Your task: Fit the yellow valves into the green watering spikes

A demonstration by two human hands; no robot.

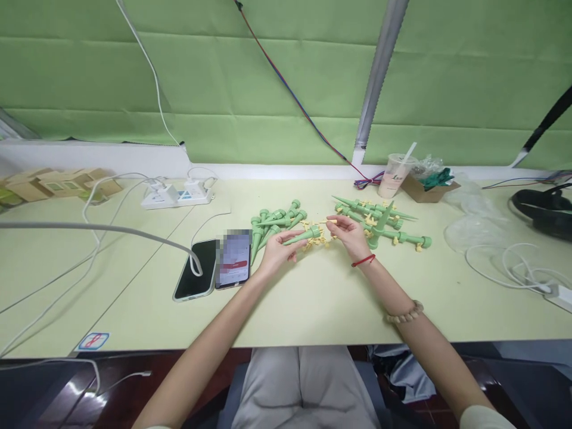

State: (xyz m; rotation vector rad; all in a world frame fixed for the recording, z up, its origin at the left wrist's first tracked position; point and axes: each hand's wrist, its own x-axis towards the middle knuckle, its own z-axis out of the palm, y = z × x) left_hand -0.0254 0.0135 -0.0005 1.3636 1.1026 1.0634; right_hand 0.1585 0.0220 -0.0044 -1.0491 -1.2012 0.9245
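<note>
My left hand [282, 249] is closed round a green plastic watering spike [304, 236], its capped end pointing right. Between the thumb and fingers of my right hand [349, 233] is a small yellow plastic valve [329, 221], held just right of that cap and apart from it. Below and between the hands lies a loose heap of small yellow valves [316, 239]. Several green spikes [268, 221] are piled beyond my left hand. Beside my right hand lie several more green spikes [406, 237] with yellow valves fitted on them; one stands tilted upward.
Two phones [195, 271] [233, 260] lie left of my left hand, a white cable arching over one. Further back are a power strip [177, 199] and wooden boxes [65, 183]. A drink cup [395, 176], a small cardboard box [426, 189] and clear plastic bags [471, 229] are at right.
</note>
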